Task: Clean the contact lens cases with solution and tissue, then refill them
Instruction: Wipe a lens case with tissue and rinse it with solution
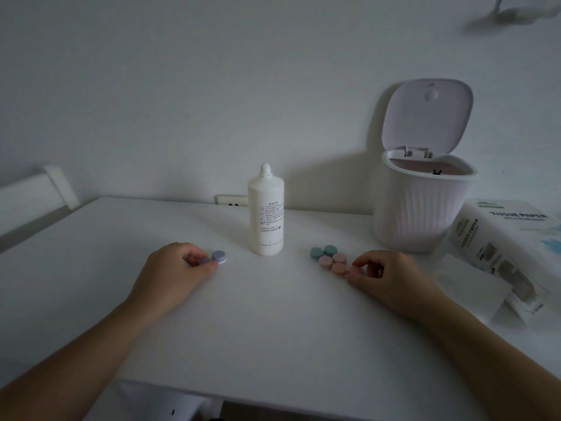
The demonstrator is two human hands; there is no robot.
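We find our left hand (177,265) pinching the lavender case (214,259), and our right hand (384,273) seemingly pinching a pink case (340,268) among the capped cluster. The solution bottle (266,214) stands closed and the tissue pack (504,238) unused: we judge cleaning barely begun.

White table (273,329) w/ bottle (266,214), lens cases (329,260), bin (422,205), tissue pack (504,238).

Printed twice on the tissue pack (504,238): "TISSUE PAPER", once across the top face, once down the side. Small dark print on the white solution bottle (266,220), too fine to read.
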